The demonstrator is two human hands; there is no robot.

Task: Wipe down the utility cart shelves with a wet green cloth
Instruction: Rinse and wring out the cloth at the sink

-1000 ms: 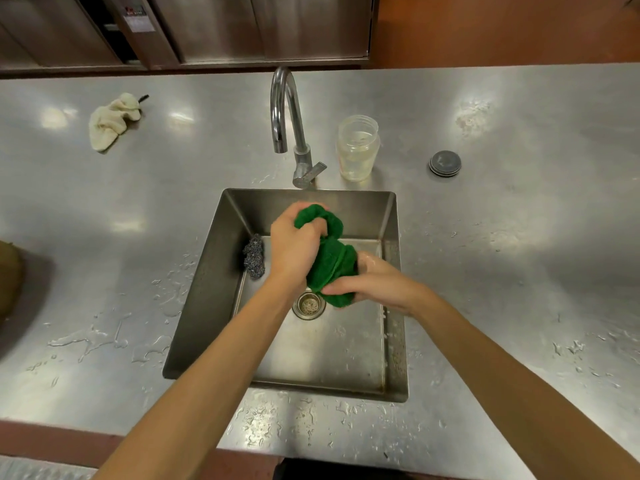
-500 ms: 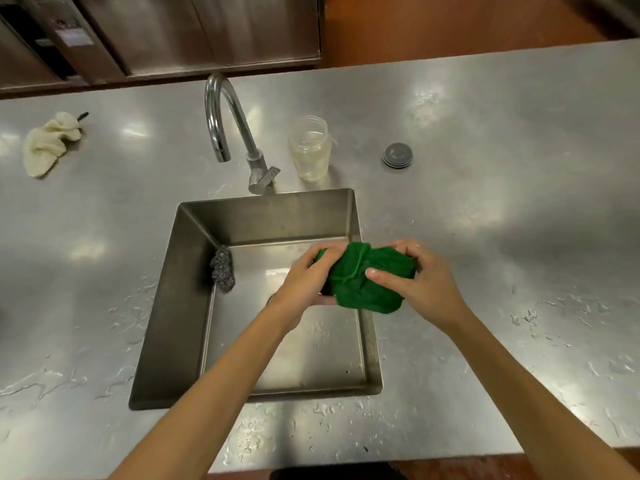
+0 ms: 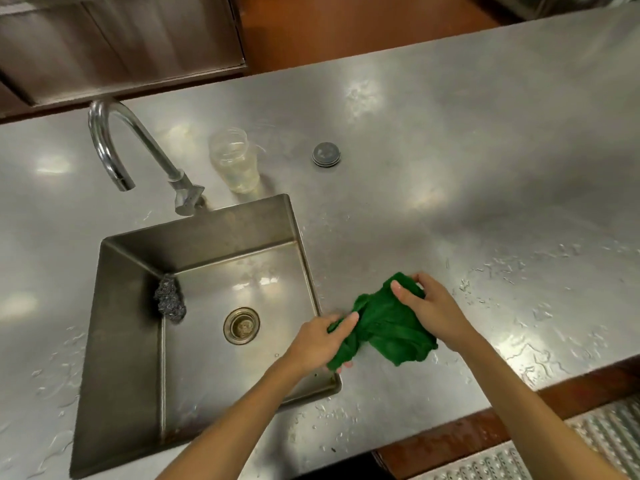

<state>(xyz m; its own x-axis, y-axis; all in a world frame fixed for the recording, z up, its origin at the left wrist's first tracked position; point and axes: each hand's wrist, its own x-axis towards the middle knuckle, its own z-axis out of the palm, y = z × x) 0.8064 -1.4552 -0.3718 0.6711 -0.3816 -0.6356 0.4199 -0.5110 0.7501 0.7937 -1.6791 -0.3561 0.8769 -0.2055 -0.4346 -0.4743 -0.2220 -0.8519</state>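
Left hand (image 3: pixel 311 344), right hand (image 3: pixel 433 306) — both grip green cloth (image 3: pixel 388 332).

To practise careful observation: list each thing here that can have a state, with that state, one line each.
green cloth: crumpled, held at both ends
left hand: grips the green cloth
right hand: grips the green cloth
faucet: no water running
jar: open, some liquid inside
lid: off, lying on countertop
sink: no standing water
countertop: wet with droplets

Green cloth (image 3: pixel 388 327), steel-grey sink (image 3: pixel 207 233) & scourer (image 3: pixel 169 299), clear jar (image 3: pixel 235 161).
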